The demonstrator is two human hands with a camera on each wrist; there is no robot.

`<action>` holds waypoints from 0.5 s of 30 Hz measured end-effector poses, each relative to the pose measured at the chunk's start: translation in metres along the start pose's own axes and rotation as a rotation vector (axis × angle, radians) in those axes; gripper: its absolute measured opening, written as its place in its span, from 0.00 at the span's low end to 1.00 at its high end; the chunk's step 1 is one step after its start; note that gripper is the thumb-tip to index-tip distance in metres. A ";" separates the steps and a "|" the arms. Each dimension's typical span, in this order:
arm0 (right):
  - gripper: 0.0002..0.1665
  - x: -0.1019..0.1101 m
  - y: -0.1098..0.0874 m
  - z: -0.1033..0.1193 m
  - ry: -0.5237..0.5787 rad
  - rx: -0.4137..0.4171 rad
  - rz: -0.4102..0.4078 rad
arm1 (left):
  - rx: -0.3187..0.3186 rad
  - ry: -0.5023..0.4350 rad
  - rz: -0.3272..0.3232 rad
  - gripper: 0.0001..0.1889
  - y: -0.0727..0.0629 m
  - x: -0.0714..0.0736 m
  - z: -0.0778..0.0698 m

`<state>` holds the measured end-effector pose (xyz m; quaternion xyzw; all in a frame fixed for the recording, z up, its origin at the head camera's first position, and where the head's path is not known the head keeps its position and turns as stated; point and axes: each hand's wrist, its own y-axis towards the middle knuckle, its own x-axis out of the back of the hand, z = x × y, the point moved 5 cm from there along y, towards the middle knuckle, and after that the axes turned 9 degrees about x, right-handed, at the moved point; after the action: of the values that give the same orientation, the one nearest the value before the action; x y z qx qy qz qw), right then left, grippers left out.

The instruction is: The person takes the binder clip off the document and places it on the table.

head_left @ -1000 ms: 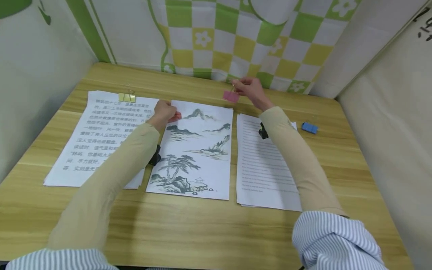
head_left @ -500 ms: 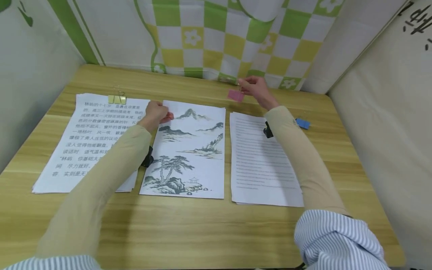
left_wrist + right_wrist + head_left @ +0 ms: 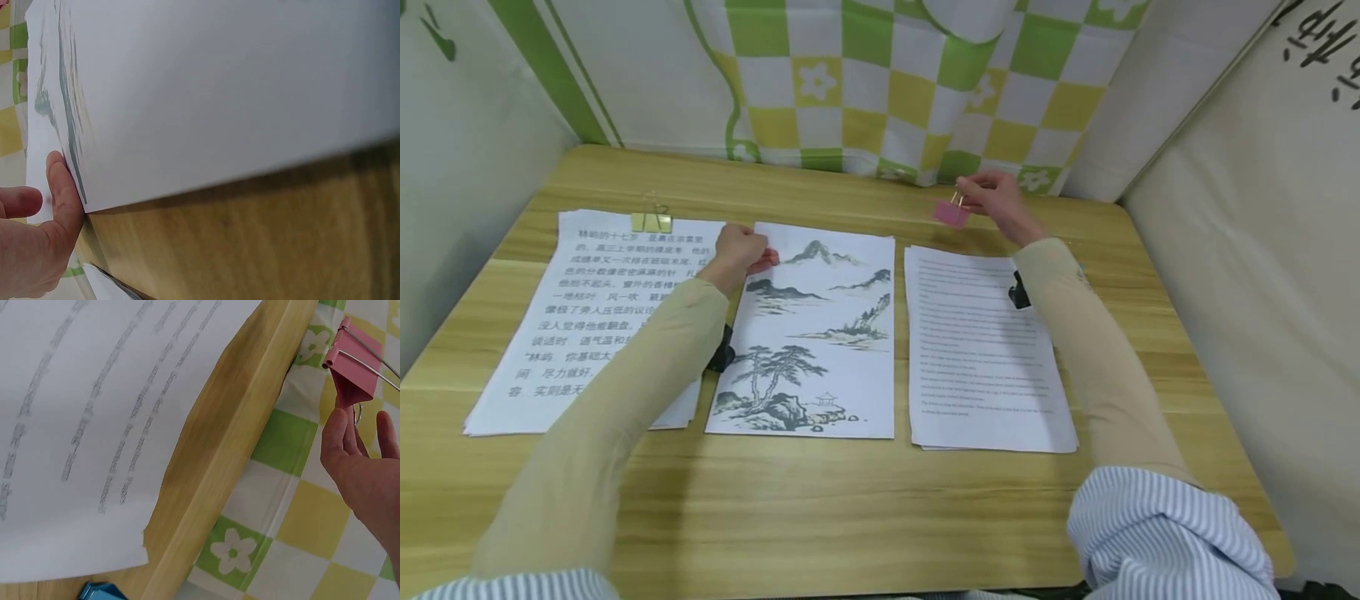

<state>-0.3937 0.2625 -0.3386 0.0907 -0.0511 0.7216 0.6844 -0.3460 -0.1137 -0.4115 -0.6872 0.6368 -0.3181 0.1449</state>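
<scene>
A wood-grain table (image 3: 820,517) meets a green-and-yellow checked cloth (image 3: 865,100) at twelve o'clock. Mid-table lies an ink-landscape sheet (image 3: 850,358), with a stack of Chinese text (image 3: 572,333) at nine o'clock, a yellow binder clip (image 3: 651,223) on its top edge, and a finely printed stack (image 3: 977,367) at three o'clock. At the landscape's eleven o'clock the left hand (image 3: 741,250) touches the sheet's edge, fingers extended, thumb apart. Between its one and two o'clock, the right hand (image 3: 996,200) pinches a pink binder clip (image 3: 951,214) by its wire handles, apart from the papers.
</scene>
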 end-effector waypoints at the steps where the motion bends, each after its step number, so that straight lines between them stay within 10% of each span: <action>1: 0.06 0.003 -0.001 0.000 0.000 -0.004 -0.004 | 0.003 0.002 -0.001 0.31 0.000 0.000 0.000; 15: 0.14 0.039 -0.015 -0.007 -0.076 -0.028 -0.018 | 0.017 0.012 -0.008 0.31 -0.008 -0.001 -0.001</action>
<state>-0.3807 0.3026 -0.3382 0.1088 -0.0865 0.7106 0.6897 -0.3406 -0.1117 -0.4066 -0.6865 0.6324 -0.3280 0.1456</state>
